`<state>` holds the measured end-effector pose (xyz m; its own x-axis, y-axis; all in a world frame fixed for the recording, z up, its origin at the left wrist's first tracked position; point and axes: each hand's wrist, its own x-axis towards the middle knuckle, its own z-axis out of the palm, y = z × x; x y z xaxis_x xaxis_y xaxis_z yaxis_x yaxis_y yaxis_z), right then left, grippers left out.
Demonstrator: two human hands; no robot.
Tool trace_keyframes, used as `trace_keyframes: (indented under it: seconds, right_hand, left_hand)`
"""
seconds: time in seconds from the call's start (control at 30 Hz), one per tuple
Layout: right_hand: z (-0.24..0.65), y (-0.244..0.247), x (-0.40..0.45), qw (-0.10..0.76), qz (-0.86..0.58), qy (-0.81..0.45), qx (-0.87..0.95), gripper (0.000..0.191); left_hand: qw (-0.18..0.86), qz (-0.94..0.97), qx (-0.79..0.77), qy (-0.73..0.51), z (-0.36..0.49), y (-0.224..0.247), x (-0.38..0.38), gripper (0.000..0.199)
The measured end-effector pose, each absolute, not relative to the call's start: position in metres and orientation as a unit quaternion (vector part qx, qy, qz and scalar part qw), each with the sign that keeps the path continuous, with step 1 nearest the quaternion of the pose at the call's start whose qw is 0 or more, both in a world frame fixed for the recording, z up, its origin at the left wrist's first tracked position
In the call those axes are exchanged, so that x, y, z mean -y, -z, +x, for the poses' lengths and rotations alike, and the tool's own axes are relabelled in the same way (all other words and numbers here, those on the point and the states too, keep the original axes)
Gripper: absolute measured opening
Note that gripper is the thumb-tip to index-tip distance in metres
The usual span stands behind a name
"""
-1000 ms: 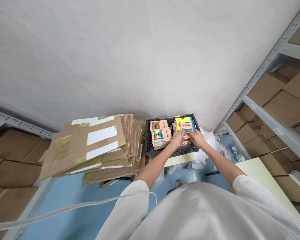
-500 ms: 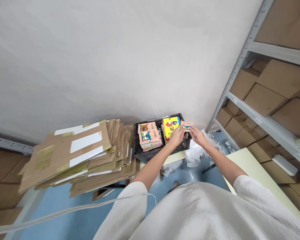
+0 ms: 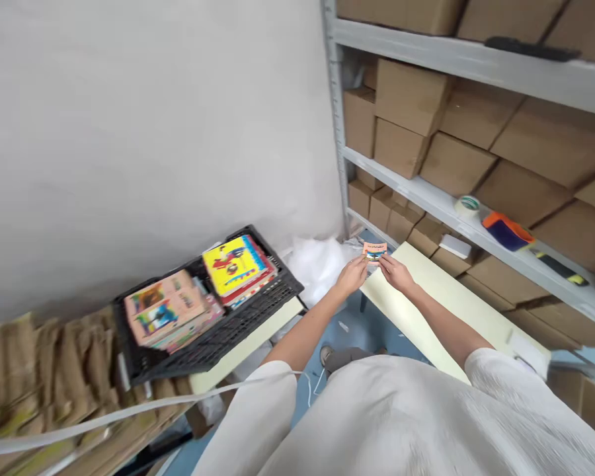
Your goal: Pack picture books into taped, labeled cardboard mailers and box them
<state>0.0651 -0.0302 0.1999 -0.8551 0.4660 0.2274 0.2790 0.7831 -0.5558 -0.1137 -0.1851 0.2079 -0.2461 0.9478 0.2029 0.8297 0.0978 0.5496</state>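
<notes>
A small pink booklet (image 3: 375,250) with a blue and yellow picture is held between my two hands, above the far end of a pale yellow table. My left hand (image 3: 353,274) pinches its left lower edge. The fingers of my right hand (image 3: 395,272) are closed on its right lower edge. To the left, a black plastic crate (image 3: 258,316) holds a stack of pink booklets (image 3: 166,311) and a stack topped by a yellow book (image 3: 232,264).
Metal shelves (image 3: 426,192) with cardboard boxes line the right, bearing a tape roll (image 3: 467,205) and an orange and blue object (image 3: 508,231). Flattened cardboard (image 3: 44,370) lies lower left. White wrapping (image 3: 317,264) is beyond the crate. A white cable (image 3: 129,411) crosses the lower left.
The view has turned right, so the crate and cardboard now appear farther left. Both hands have moved away from the crate with the pink booklet, toward the pale table.
</notes>
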Motion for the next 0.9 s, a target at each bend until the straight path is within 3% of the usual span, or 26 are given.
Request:
trace_keyframes:
  seconds: [0.4,0.6,0.9]
  right_hand:
    - [0.197,-0.139,-0.001,0.132,-0.394,-0.234,0.879,0.043]
    - [0.202,-0.107,0.003,0.101,-0.465,-0.244,0.845,0.053]
    - [0.176,-0.057,0.007,0.042,-0.55,-0.296,0.78,0.057]
  left_hand:
    - [0.23,0.746,-0.603,-0.166,-0.028,-0.151,0.071,0.065]
    - [0.28,0.784,-0.542,-0.113,-0.03,-0.12,0.037,0.073]
    - [0.327,0.781,-0.53,-0.046,-0.055,-0.067,0.019,0.066]
